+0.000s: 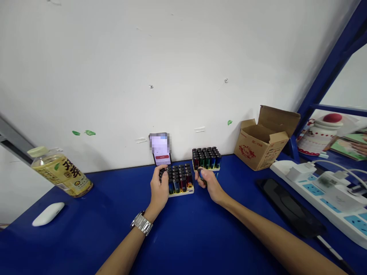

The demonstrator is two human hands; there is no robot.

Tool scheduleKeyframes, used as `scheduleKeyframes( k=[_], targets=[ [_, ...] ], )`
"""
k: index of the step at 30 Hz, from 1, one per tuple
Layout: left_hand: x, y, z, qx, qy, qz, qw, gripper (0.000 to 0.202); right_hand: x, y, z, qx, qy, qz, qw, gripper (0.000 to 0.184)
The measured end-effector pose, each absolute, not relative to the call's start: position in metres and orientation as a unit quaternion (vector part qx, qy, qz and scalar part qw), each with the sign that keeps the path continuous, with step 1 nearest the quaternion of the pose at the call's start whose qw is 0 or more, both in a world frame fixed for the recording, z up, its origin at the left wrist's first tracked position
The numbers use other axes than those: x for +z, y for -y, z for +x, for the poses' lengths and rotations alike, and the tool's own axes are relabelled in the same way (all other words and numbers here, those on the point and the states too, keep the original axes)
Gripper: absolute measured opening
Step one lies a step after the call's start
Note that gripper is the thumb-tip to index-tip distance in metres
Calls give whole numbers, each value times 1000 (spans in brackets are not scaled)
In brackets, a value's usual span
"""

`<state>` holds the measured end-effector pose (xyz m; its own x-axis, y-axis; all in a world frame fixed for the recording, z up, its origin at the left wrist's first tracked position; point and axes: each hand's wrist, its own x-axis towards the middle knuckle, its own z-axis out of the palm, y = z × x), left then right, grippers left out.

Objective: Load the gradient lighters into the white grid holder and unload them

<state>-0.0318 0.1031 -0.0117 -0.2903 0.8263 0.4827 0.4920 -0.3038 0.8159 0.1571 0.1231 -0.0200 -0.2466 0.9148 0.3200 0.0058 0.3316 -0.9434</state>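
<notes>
On a blue table (183,236) a tray of upright lighters (180,179) stands in front of me. My left hand (159,188), a metal watch on its wrist, rests curled against the tray's left side, fingers on the lighters there. My right hand (207,182) is just right of the tray, closed on a single blue lighter (200,174). A second tray of lighters (206,158) stands behind it near the wall. A phone (161,149) leans upright against the wall behind the first tray.
A tea bottle (60,172) and a white mouse (48,214) are at the left. An open cardboard box (265,138) stands at the right back. A black phone (289,208) and a white power strip (323,194) with plugs lie at the right.
</notes>
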Motion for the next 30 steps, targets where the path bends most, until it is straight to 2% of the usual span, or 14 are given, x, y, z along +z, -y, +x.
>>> scheduleKeyframes(
  k=[3, 6, 8, 11, 15, 21, 25, 27, 30],
  targets=[
    [-11, -103, -32, 563, -571, 579, 148, 25, -18, -124, 159, 468, 623, -340, 527, 43],
    [-11, -103, -32, 565, -566, 581, 149, 25, -14, -122, 160, 404, 647, -359, 537, 30],
    [-11, -103, -32, 567, -565, 581, 150, 26, -12, -119, 160, 368, 666, -368, 534, 29],
    [-11, -102, -32, 567, -567, 578, 153, 26, -13, -117, 159, 390, 669, -363, 519, 42],
    [-12, -103, -32, 567, -566, 577, 156, 26, -14, -115, 156, 413, 652, -378, 511, 36],
    [-10, -102, -31, 566, -572, 571, 164, 28, -12, -109, 155, 250, 721, -384, 520, 31],
    [-8, -101, -31, 577, -558, 561, 203, 33, -12, -108, 157, 191, 778, -389, 455, 38],
    [-10, -102, -33, 598, -529, 552, 239, 40, -11, -108, 159, 195, 786, -401, 428, 42],
    [-16, -106, -36, 636, -505, 512, 281, 51, -12, -108, 159, 260, 739, -403, 474, 39]
  ],
)
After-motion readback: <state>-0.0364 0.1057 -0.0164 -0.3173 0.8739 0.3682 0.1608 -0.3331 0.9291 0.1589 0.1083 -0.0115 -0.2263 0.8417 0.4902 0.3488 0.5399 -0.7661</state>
